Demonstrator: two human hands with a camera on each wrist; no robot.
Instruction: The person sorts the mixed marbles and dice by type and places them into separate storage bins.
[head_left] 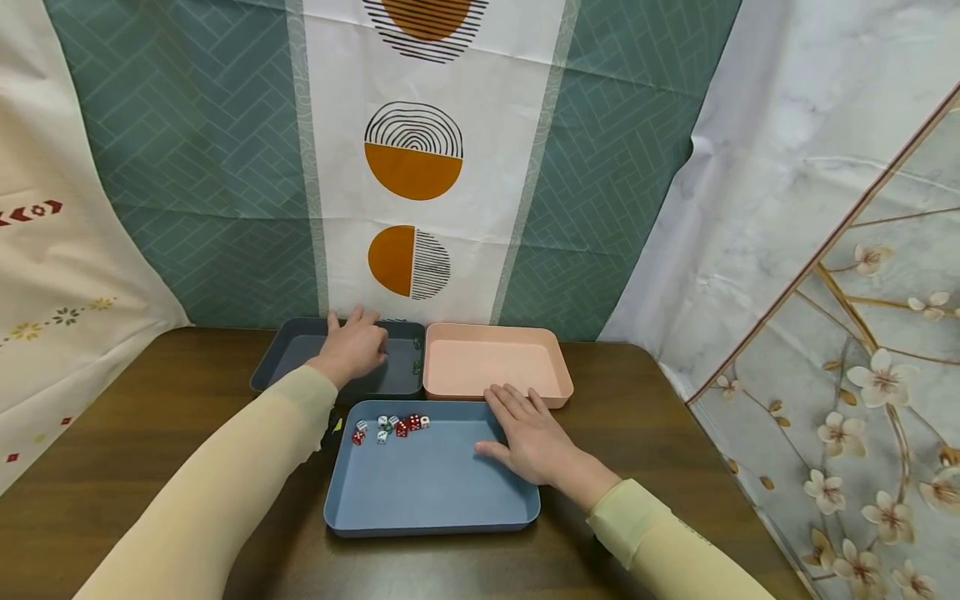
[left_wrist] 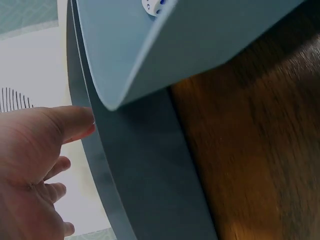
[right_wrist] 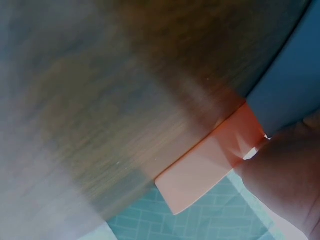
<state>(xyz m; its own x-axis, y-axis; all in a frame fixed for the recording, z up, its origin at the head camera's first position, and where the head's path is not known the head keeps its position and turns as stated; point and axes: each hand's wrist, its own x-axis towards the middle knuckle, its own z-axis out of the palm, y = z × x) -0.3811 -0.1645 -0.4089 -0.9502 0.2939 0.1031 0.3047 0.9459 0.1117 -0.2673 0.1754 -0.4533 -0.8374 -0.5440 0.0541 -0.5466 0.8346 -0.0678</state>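
Note:
My left hand [head_left: 351,346] is over the dark grey tray [head_left: 281,358], its thumb and index finger close together and the other fingers spread. In the left wrist view the thumb [left_wrist: 75,120] meets a fingertip; whether something small sits between them is hidden. Green dice [head_left: 417,367] lie at that tray's right end. My right hand [head_left: 532,442] rests, fingers extended, over the right rim of the blue tray [head_left: 435,492], fingertips near the pink tray. Red dice [head_left: 402,428], white dice [head_left: 382,437] and a partly hidden green die [head_left: 388,429] lie along the blue tray's back left.
The pink tray [head_left: 495,362] stands beside the dark grey one, both behind the blue tray. All stand on a brown wooden table [head_left: 150,467]. Patterned cloths hang behind the table [head_left: 225,167] and at its right [head_left: 825,350].

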